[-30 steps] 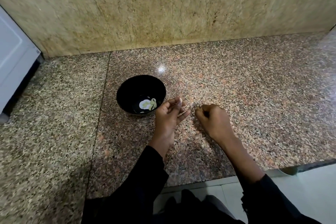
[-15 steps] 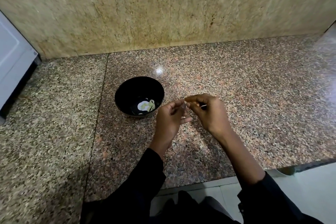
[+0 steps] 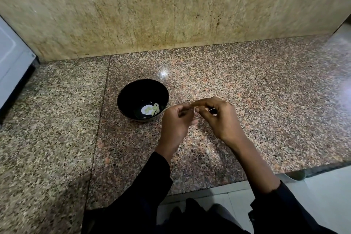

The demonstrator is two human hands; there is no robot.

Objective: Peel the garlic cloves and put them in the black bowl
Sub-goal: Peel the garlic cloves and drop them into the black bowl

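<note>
Both hands have come together since a second ago: left hand [image 3: 177, 119] and right hand [image 3: 221, 118] pinch a barely visible garlic clove [image 3: 194, 109] just right of the black bowl [image 3: 121, 100], which holds peeled cloves [image 3: 151, 109]. Peeling continues; next, strip the skin and drop it in.

A round, glossy black bowl [image 3: 142, 99] is sitting upright on the speckled granite tabletop [image 3: 247, 91], holding a few pale yellow-green peeled garlic cloves [image 3: 152, 109] at its bottom. Just right of it, a small garlic clove [image 3: 194, 110], mostly hidden, is being pinched between both hands.
</note>
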